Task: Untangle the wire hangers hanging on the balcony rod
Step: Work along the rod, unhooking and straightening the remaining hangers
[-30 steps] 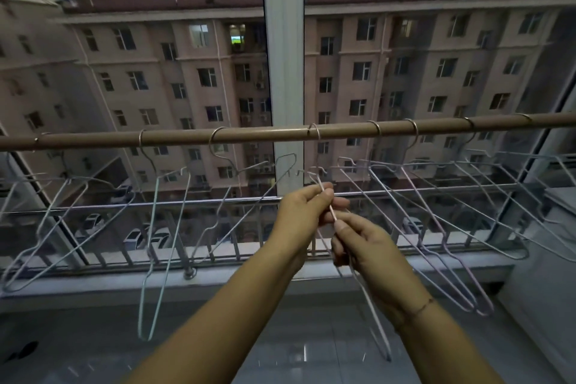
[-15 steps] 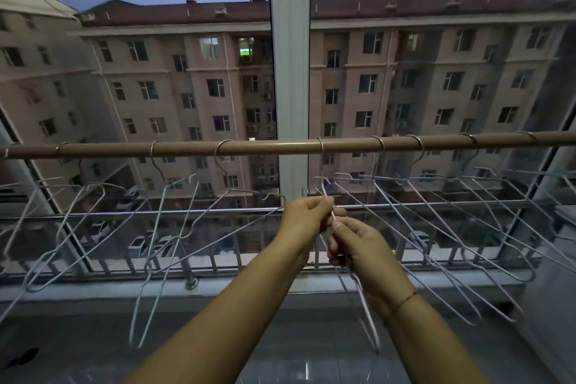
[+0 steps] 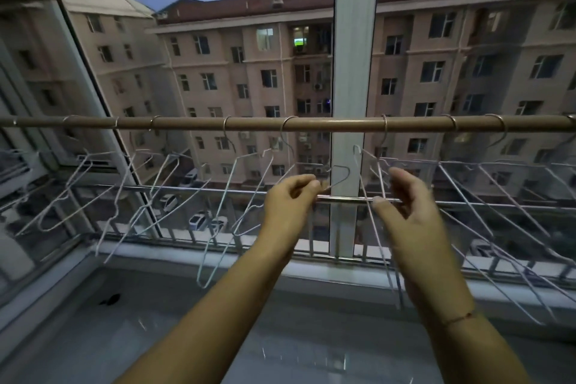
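Rod: the brown balcony rod (image 3: 311, 124) runs level across the window, edge to edge, with wire hooks looped over it all along.
Left hangers: a loose bunch of pale wire hangers (image 3: 131, 196) hangs from the rod's left half, tilted at odd angles and crossing one another in front of the railing (image 3: 187, 192).
Middle hanger: one light blue hanger (image 3: 218, 227) dangles long and narrow from its hook, its lower end down near the sill.
Left hand: the left hand (image 3: 288, 207) is raised just below the rod, its grip pinched closed at the fingertips on the thin wire of a hanger whose bent shoulder (image 3: 338, 173) pokes out to the right of the fingers.
Window post: a white upright post (image 3: 350, 103) stands behind the gap between the two hands.
Right hand: the right hand (image 3: 411, 218) sits apart from the left, fingers curled loosely with thumb and forefinger spread; white hanger wires (image 3: 371, 190) run down in front of it by the thumb. The hand is blurred, so I cannot tell whether its grip has hold of a wire or is merely beside it.
Wrist: a thin red cord bracelet (image 3: 458, 318) circles the right wrist.
Right hangers: more white hangers (image 3: 486, 196) fan out overlapping from the rod's right half toward the frame edge.
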